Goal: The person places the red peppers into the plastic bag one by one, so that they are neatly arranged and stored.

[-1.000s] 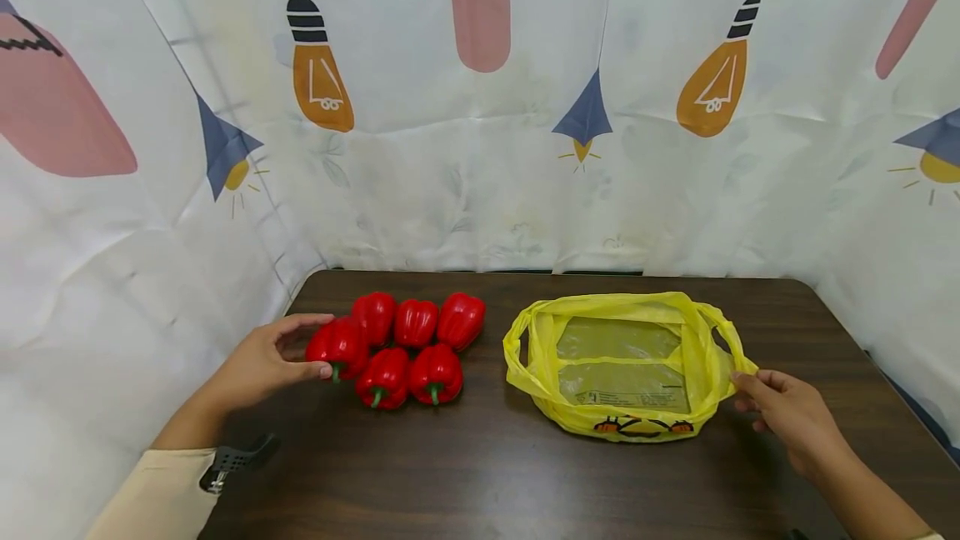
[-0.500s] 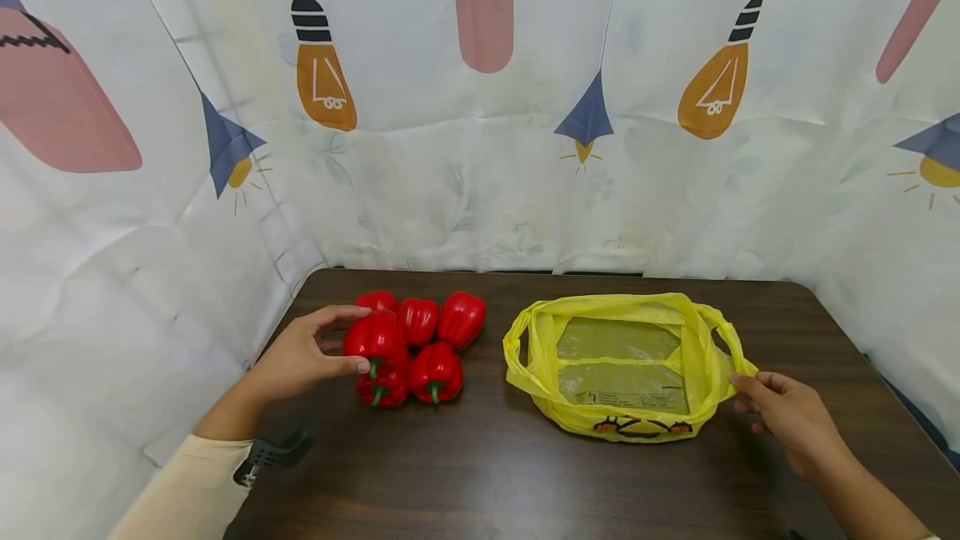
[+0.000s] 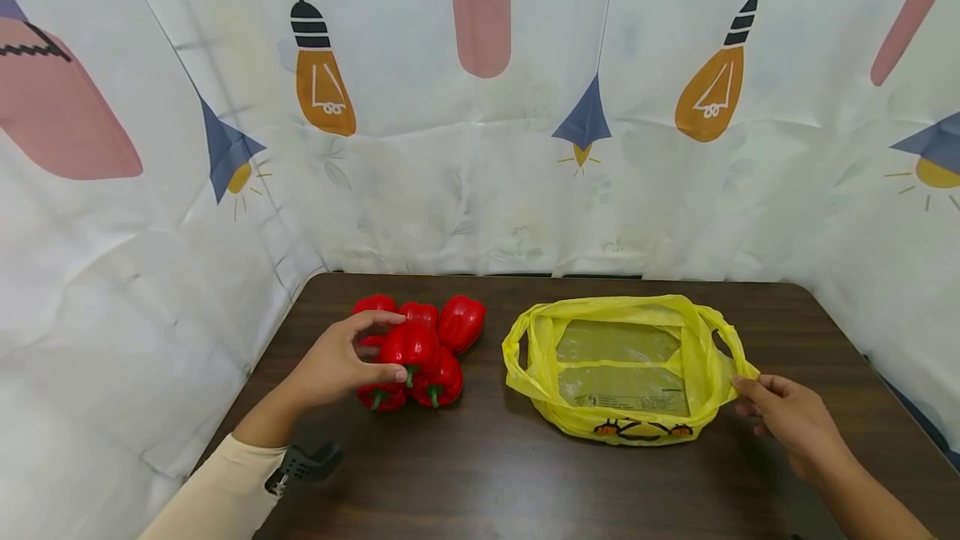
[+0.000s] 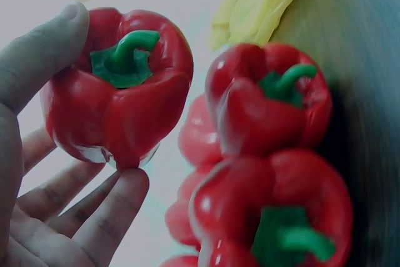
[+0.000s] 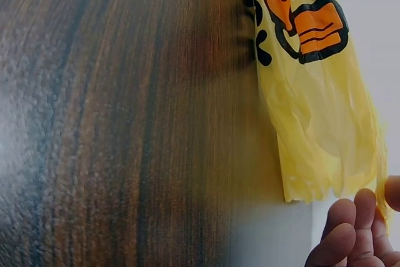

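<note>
My left hand (image 3: 333, 365) grips a red bell pepper (image 3: 409, 346) between thumb and fingers, lifted over the other peppers. In the left wrist view, the held bell pepper (image 4: 119, 98) shows its green stem, with the thumb along its top and the fingers beneath. Several more red bell peppers (image 3: 461, 322) lie close together on the table, some partly hidden behind the hand. On the right, a yellow plastic bag (image 3: 633, 422) stands with its mouth spread. My right hand (image 3: 791, 419) pinches the bag's right handle; in the right wrist view, thumb and fingertips meet on the yellow plastic (image 5: 325, 136).
The dark wooden table (image 3: 487, 473) carries everything. A white curtain (image 3: 450, 190) printed with lamps and bulbs hangs behind it and along both sides. A dark strap (image 3: 303, 465) circles the left wrist.
My left hand has lifted the bell pepper from the left end of the group and carried it rightward above the others. The right hand and the bag have stayed in place.
</note>
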`<state>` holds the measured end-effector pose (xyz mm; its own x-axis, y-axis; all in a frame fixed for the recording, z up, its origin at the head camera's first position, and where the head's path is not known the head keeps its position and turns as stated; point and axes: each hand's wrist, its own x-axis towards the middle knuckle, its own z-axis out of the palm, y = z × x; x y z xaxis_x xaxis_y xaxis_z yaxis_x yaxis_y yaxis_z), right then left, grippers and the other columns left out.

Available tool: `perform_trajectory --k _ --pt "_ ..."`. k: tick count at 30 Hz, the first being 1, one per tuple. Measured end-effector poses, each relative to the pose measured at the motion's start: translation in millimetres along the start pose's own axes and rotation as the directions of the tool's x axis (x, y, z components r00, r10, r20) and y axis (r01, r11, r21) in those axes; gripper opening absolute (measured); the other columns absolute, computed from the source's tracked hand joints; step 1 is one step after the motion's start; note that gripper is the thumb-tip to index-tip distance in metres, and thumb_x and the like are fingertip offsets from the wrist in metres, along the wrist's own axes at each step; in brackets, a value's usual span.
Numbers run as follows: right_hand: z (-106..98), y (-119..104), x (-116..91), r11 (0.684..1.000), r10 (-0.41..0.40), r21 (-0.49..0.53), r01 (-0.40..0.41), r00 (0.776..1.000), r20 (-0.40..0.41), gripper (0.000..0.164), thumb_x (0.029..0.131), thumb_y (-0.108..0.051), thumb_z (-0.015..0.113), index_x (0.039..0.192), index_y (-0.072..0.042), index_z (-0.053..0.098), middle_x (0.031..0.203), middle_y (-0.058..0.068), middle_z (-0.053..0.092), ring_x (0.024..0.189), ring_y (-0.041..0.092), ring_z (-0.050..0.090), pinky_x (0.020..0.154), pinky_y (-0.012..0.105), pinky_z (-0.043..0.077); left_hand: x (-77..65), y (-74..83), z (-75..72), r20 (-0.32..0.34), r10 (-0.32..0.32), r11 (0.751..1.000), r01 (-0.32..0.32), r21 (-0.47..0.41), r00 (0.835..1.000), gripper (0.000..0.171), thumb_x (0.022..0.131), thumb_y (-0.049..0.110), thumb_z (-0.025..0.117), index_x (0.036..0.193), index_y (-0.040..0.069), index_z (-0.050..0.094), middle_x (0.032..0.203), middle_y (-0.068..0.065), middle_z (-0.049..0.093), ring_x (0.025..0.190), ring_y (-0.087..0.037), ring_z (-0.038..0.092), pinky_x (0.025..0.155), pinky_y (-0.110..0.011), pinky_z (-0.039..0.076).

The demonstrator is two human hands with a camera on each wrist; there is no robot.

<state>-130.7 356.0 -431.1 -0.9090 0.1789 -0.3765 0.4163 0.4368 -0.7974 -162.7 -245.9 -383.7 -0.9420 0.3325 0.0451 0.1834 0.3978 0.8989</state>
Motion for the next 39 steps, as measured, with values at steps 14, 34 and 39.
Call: perform_trajectory --k 14,34,39 --pt "-2 -2 0 1.0 -0.018 -0.008 0.018 1.0 0.003 0.07 0.1 -0.062 0.053 0.125 0.004 0.053 0.098 0.004 0.071 0.091 0.02 0.062 0.072 0.038 0.056 8.5 17.7 34.3 -0.008 0.015 1.0 -0.015 0.026 1.0 0.07 0.078 0.03 0.092 0.138 0.021 0.059 0.142 -0.009 0.051 0.108 -0.033 0.068 0.087 -0.044 0.059" --pt "0 -3 -1 0.998 -0.046 -0.03 0.046 0.999 0.007 0.075 0.1 -0.061 0.053 0.132 0.008 0.047 0.101 0.006 0.071 0.09 0.017 0.063 0.071 0.037 0.056 24.7 31.8 69.9 0.026 0.118 0.992 -0.119 0.049 0.993 0.068 0.074 0.031 0.094 0.133 0.023 0.061 0.132 0.001 0.057 0.118 -0.033 0.059 0.092 -0.04 0.057" --pt "1 -2 -1 0.998 -0.048 -0.037 0.048 0.999 0.005 0.074 0.101 -0.06 0.052 0.13 0.008 0.047 0.1 0.007 0.071 0.089 0.019 0.063 0.07 0.037 0.056 28.2 33.1 76.3 0.035 0.126 0.991 -0.128 0.039 0.991 0.068 0.075 0.03 0.094 0.134 0.023 0.061 0.135 0.002 0.056 0.117 -0.031 0.06 0.093 -0.04 0.057"
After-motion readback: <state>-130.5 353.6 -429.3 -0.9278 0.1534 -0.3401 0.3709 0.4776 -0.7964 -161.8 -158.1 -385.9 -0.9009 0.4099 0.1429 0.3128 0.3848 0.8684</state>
